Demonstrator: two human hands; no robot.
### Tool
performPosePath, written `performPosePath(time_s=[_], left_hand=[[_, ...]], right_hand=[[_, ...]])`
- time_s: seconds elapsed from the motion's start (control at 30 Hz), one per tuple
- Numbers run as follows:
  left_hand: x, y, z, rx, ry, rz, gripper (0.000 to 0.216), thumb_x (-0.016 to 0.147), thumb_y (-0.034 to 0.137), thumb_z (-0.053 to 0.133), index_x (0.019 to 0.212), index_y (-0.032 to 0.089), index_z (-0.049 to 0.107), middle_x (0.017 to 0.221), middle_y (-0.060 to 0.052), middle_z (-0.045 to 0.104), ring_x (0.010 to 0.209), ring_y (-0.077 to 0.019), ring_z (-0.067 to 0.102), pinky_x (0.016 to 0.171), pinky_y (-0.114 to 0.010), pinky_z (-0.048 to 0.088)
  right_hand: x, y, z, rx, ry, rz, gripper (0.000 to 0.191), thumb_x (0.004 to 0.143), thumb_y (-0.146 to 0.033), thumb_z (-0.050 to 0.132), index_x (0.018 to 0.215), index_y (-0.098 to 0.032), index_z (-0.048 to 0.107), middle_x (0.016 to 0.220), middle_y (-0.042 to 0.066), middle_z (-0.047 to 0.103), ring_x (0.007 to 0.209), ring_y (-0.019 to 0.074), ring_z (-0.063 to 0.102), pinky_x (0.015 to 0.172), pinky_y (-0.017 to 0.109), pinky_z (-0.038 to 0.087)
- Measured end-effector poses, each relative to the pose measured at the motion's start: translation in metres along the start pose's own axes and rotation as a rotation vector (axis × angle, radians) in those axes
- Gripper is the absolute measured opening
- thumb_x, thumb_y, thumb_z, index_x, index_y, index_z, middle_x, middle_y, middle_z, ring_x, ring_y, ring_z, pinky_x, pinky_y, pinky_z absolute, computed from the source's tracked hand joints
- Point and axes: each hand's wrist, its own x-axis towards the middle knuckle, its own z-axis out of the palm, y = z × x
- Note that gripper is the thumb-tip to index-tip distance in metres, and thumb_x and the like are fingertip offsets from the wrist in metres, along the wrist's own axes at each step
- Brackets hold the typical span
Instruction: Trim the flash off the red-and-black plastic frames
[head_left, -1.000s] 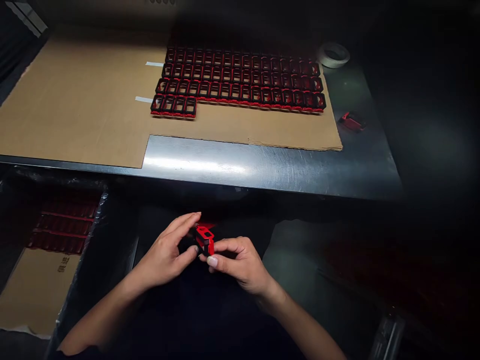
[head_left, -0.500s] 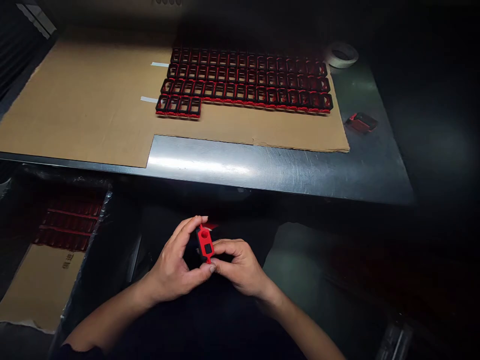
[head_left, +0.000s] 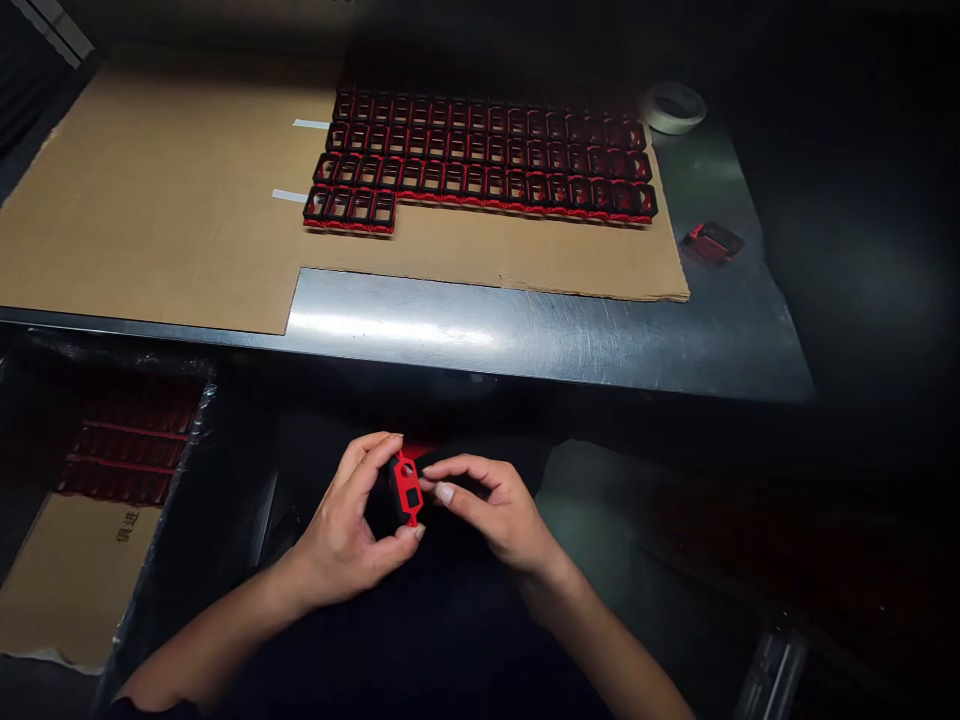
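Observation:
Between the thumb and fingertips of my left hand (head_left: 349, 525) is a small red-and-black plastic frame (head_left: 407, 490), gripped at its top and bottom ends. Its red face, with a round hole and a square hole, is turned towards me. Just to its right, my right hand (head_left: 487, 505) has its thumb and fingers drawn together in a pinch at the frame's side. Whatever lies between those fingertips, if anything, is too small or hidden to make out. Both hands are in front of the table edge, over my dark clothing.
Rows of similar red-and-black frames (head_left: 480, 160) stand on a cardboard sheet (head_left: 165, 210) on the metal table (head_left: 450, 325). A tape roll (head_left: 675, 108) and one loose frame (head_left: 712, 243) lie at the right. Lower left, a plastic-lined box (head_left: 169, 490) holds more frames and cardboard (head_left: 82, 580).
My right thumb has moved up and away from the frame's lower end. The left hand keeps its grip on the frame. The whole view has shifted slightly.

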Motion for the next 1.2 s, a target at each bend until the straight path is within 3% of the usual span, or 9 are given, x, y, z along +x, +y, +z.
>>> performPosePath(time_s=[0.1,0.2,0.3,0.53,0.67,0.77,0.97,1.1,1.2], left_hand=[[0.000,-0.001,0.002,0.050,-0.022,0.023,0.084,0.079,0.019,0.075,0.151,0.035,0.035,0.139,-0.012,0.046,0.127,-0.0306,0.054,0.104,-0.046,0.053],[-0.001,-0.006,0.006,0.051,0.005,0.086,0.100,0.081,0.016,0.074,0.158,0.037,0.015,0.141,-0.013,0.047,0.130,-0.0297,0.053,0.106,-0.047,0.051],[-0.002,-0.011,0.010,0.058,0.070,0.201,0.112,0.079,0.009,0.074,0.160,0.038,0.002,0.141,-0.014,0.049,0.127,-0.0296,0.057,0.104,-0.048,0.052],[0.004,-0.028,0.013,0.303,0.177,0.595,0.118,0.077,-0.002,0.070,0.160,0.032,-0.006,0.132,-0.015,0.056,0.119,-0.0237,0.061,0.094,-0.044,0.059],[0.005,-0.041,0.012,0.353,0.179,0.693,0.119,0.077,-0.002,0.071,0.159,0.027,-0.010,0.139,-0.018,0.050,0.119,-0.0214,0.060,0.089,-0.040,0.062],[0.004,-0.046,0.010,0.341,0.176,0.702,0.122,0.075,-0.002,0.073,0.159,0.025,-0.010,0.142,-0.020,0.048,0.121,-0.0224,0.059,0.089,-0.040,0.062],[0.006,-0.036,0.001,0.266,0.123,0.669,0.125,0.074,0.003,0.077,0.160,0.023,-0.011,0.135,-0.021,0.056,0.121,-0.0261,0.062,0.094,-0.047,0.060],[0.007,-0.024,-0.001,0.166,0.058,0.625,0.120,0.078,0.014,0.078,0.159,0.014,-0.010,0.132,-0.024,0.058,0.125,-0.0283,0.060,0.098,-0.047,0.057],[0.008,-0.018,0.001,0.113,0.017,0.593,0.120,0.080,0.022,0.078,0.159,0.012,-0.012,0.135,-0.027,0.055,0.128,-0.0294,0.058,0.101,-0.047,0.055]], right_hand=[[0.002,0.000,0.005,0.139,-0.033,0.092,0.029,0.087,-0.038,0.075,0.109,-0.020,0.075,0.096,0.007,0.079,0.085,0.0192,0.075,0.077,0.032,0.060],[0.005,-0.003,0.011,0.141,-0.048,0.098,0.035,0.082,-0.039,0.079,0.112,-0.020,0.074,0.096,0.006,0.077,0.082,0.0176,0.074,0.075,0.031,0.059],[0.007,-0.007,0.017,0.020,-0.024,0.067,0.035,0.080,-0.036,0.080,0.109,-0.019,0.074,0.090,0.005,0.076,0.077,0.0167,0.072,0.069,0.028,0.057],[0.004,-0.013,0.023,-0.302,0.043,-0.142,0.025,0.076,-0.027,0.082,0.100,-0.020,0.077,0.084,0.003,0.076,0.064,0.0132,0.067,0.056,0.023,0.056],[0.001,-0.011,0.020,-0.321,0.045,-0.337,0.028,0.077,-0.016,0.079,0.103,-0.022,0.078,0.091,0.004,0.078,0.074,0.0156,0.073,0.067,0.025,0.060],[0.001,-0.007,0.015,-0.278,0.029,-0.374,0.034,0.075,-0.009,0.076,0.105,-0.025,0.079,0.096,0.004,0.079,0.088,0.0185,0.075,0.082,0.030,0.060],[0.002,0.009,0.008,0.192,-0.078,-0.087,0.028,0.079,-0.017,0.076,0.106,-0.027,0.078,0.103,0.004,0.079,0.093,0.0191,0.075,0.081,0.030,0.060],[0.005,0.018,0.009,0.528,-0.148,0.160,0.031,0.074,-0.027,0.082,0.104,-0.022,0.076,0.094,0.005,0.079,0.077,0.0193,0.075,0.062,0.028,0.061],[0.007,0.022,0.010,0.648,-0.180,0.289,0.035,0.072,-0.029,0.079,0.105,-0.019,0.073,0.098,0.008,0.079,0.076,0.0217,0.076,0.060,0.030,0.061]])
